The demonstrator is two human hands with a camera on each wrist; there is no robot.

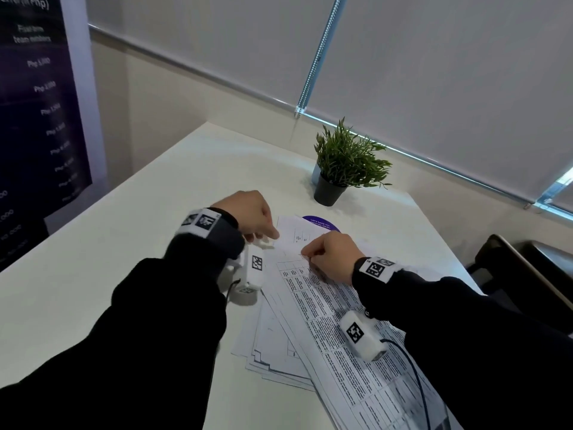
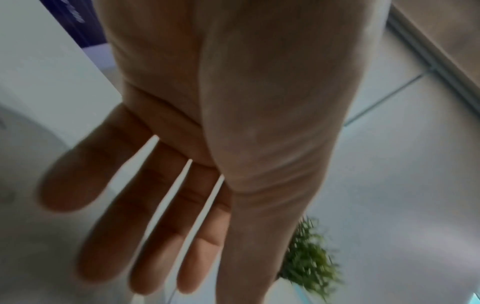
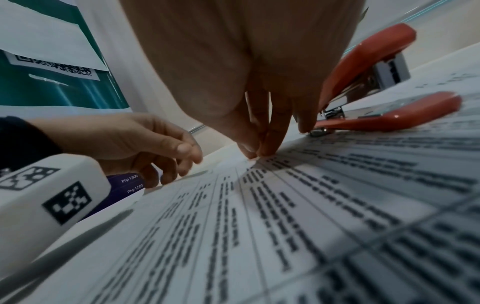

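A stack of printed sheets [image 1: 328, 321] lies on the white table [image 1: 124, 290], the top one covered in ruled tables of text [image 3: 285, 226]. My right hand [image 1: 305, 252] pinches the far edge of that top sheet, thumb and fingertips pressed together [image 3: 255, 155]. What else sits between them is too small to tell. A red stapler [image 3: 376, 45] lies on the papers just behind that hand; the head view hides it. My left hand [image 1: 273, 235] hovers at the stack's far left corner, fingers relaxed and holding nothing [image 2: 168, 226] [image 3: 182, 162].
A potted green plant [image 1: 344, 159] stands at the table's far side, with a purple disc [image 1: 321, 222] under the papers' far end. Plainer sheets [image 1: 273, 346] fan out to the left of the stack. A dark chair [image 1: 521, 268] is at the right, a dark poster [image 1: 31, 119] at the left.
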